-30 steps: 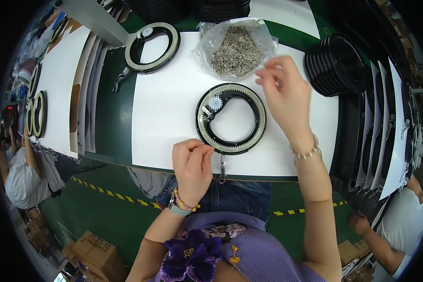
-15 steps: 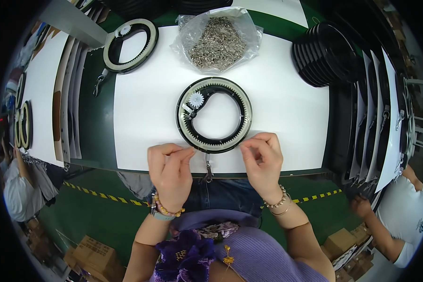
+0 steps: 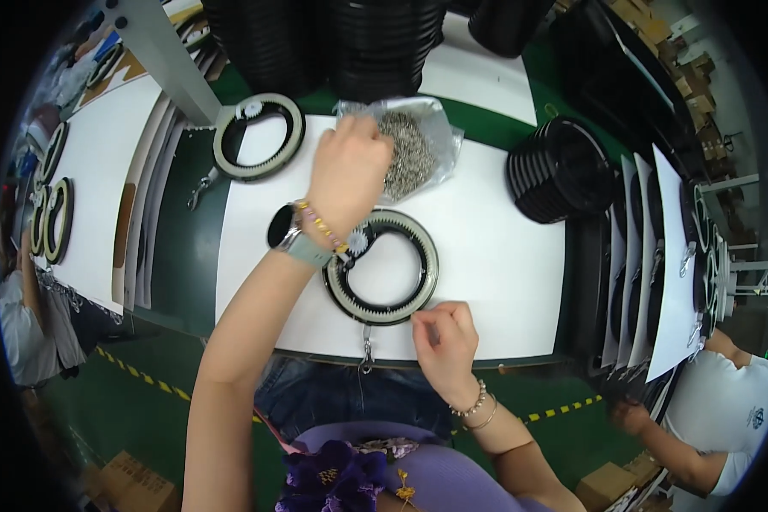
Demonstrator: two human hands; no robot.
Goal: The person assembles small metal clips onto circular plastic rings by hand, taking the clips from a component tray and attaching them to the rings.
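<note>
A: The left hand reaches into the clear bag of small screws, fingers curled down among them; I cannot tell if it has any pinched.

B: And the right hand?

A: Closed in a pinch at the near rim of the black ring assembly, which lies flat on the white table. What it holds is too small to see.

B: Risks?

A: The left forearm crosses low over the ring's small white gear; I judge a careless pull-back could nudge it or drag the bag and spill screws.

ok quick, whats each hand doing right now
left hand: reaching into the clear bag of small metal parts, grip hidden, cannot tell
right hand: fingers pinched shut at the ring's near edge, contents too small to tell
</note>
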